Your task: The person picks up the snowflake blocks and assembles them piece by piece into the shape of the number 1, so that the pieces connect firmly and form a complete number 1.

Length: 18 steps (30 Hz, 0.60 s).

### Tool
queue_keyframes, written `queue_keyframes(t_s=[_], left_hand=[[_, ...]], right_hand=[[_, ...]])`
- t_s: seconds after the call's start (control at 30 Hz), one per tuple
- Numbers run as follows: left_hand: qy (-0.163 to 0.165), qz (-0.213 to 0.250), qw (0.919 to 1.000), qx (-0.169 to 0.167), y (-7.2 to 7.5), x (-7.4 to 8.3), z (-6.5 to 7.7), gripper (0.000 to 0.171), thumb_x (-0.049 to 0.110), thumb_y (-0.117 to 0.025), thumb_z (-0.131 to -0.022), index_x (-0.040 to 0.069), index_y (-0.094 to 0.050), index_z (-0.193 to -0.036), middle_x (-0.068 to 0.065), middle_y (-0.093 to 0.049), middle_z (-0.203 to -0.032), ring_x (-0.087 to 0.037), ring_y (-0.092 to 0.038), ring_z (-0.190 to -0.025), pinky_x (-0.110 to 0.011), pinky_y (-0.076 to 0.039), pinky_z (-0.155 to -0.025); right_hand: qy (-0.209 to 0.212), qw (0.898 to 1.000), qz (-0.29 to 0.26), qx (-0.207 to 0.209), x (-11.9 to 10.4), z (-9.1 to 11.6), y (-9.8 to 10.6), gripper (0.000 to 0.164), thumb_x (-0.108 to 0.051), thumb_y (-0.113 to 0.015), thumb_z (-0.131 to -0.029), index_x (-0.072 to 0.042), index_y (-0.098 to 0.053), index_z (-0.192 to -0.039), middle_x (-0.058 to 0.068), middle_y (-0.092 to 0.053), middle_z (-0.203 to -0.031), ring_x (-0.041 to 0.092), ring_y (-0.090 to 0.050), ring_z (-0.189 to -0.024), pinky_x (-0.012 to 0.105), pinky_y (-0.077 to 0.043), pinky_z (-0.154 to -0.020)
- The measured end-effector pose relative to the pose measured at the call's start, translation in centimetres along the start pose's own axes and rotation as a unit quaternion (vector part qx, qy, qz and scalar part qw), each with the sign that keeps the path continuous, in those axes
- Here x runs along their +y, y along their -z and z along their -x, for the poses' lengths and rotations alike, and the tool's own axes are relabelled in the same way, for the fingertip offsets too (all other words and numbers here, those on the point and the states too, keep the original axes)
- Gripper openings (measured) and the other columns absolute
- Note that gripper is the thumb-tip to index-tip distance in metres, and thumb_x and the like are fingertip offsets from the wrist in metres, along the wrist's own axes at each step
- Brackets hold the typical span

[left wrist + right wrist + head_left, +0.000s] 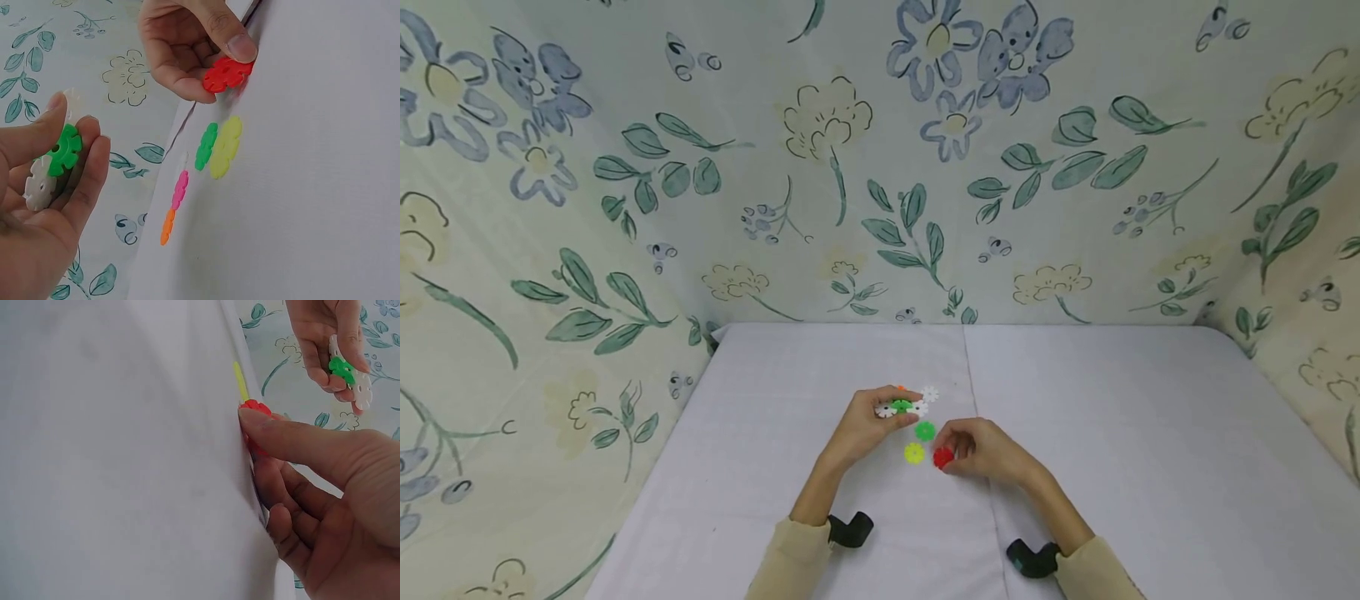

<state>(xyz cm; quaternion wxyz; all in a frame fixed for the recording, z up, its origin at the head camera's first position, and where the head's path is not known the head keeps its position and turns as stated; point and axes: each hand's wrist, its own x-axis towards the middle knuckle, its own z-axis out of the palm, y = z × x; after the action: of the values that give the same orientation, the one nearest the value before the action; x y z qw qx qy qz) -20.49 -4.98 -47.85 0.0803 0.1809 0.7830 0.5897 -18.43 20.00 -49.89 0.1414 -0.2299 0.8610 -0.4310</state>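
Observation:
My left hand (867, 425) grips a joined row of snowflake discs between thumb and fingers: a green disc (64, 150) in the middle and a white disc (40, 182) at either end. The discs interlock at their slots. Lower and to the right, my right hand (992, 452) pinches a red snowflake disc (227, 74) between thumb and fingertips, low over the table. Close beside the red disc lie a yellow disc (914, 452) and a loose green disc (925, 431), both flat on the cloth.
Past the left hand lie a white disc (931, 393), a pink disc (180, 190) and an orange disc (167, 227). A white cloth (760, 467) with a seam covers the table. Flowered fabric (850, 208) hangs behind and at the sides. Black wrist mounts (852, 530) sit at the cuffs.

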Motion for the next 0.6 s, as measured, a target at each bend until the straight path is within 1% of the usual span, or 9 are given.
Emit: queue_keyframes(t_s=[0.13,0.23,0.3,0.43,0.53,0.6], left_hand=[[-0.001,0.001,1.0000,-0.005,0.0,0.0,0.0,0.031,0.017,-0.080,-0.092,0.012,-0.077,-0.122,0.003,-0.072,-0.128,-0.021,-0.058,-0.128,-0.039,-0.049,-0.098],[-0.001,0.004,0.9999,-0.009,0.0,0.0,0.1,0.032,0.017,-0.080,-0.091,0.011,-0.077,-0.122,0.002,-0.072,-0.129,-0.020,-0.058,-0.129,-0.040,-0.048,-0.100],[-0.001,0.004,0.9999,-0.013,0.1,0.1,0.1,0.032,0.017,-0.080,-0.091,0.011,-0.077,-0.122,0.002,-0.072,-0.129,-0.020,-0.059,-0.128,-0.040,-0.049,-0.100],[-0.002,0.001,0.9999,-0.016,0.1,0.1,0.0,0.032,0.017,-0.079,-0.092,0.010,-0.076,-0.124,0.002,-0.073,-0.127,-0.018,-0.061,-0.125,-0.035,-0.052,-0.097],[0.000,0.000,0.9999,-0.017,0.1,0.1,0.0,0.032,0.018,-0.079,-0.092,0.011,-0.076,-0.124,0.003,-0.073,-0.126,-0.017,-0.061,-0.124,-0.031,-0.053,-0.095],[-0.002,0.000,0.9998,-0.020,0.2,0.0,-0.1,0.032,0.018,-0.079,-0.093,0.011,-0.076,-0.124,0.002,-0.073,-0.126,-0.018,-0.062,-0.124,-0.030,-0.054,-0.095]], right_hand=[[-0.013,1.000,-0.023,0.009,0.4,0.1,0.2,0.020,-0.012,-0.080,-0.090,-0.011,-0.078,-0.110,0.003,-0.074,-0.095,0.011,-0.063,-0.079,0.020,-0.053,-0.071],[-0.019,0.998,-0.060,0.011,0.7,0.2,0.5,0.022,-0.011,-0.075,-0.095,-0.007,-0.077,-0.116,0.007,-0.077,-0.094,0.016,-0.071,-0.080,0.021,-0.056,-0.074],[-0.016,0.996,-0.086,0.020,0.8,0.2,0.7,0.025,-0.011,-0.073,-0.096,-0.003,-0.074,-0.120,0.010,-0.078,-0.094,0.021,-0.074,-0.080,0.022,-0.058,-0.075],[-0.009,0.987,-0.152,0.059,0.6,0.2,1.0,0.032,-0.012,-0.074,-0.096,0.000,-0.070,-0.126,0.016,-0.078,-0.102,0.028,-0.077,-0.087,0.024,-0.061,-0.081],[-0.007,0.977,-0.192,0.093,0.2,0.2,1.1,0.035,-0.011,-0.074,-0.096,0.001,-0.069,-0.128,0.019,-0.077,-0.109,0.026,-0.079,-0.091,0.025,-0.061,-0.085],[-0.005,0.973,-0.207,0.107,0.0,0.2,1.1,0.038,-0.012,-0.075,-0.095,0.000,-0.068,-0.130,0.020,-0.076,-0.114,0.022,-0.079,-0.093,0.025,-0.061,-0.087]])
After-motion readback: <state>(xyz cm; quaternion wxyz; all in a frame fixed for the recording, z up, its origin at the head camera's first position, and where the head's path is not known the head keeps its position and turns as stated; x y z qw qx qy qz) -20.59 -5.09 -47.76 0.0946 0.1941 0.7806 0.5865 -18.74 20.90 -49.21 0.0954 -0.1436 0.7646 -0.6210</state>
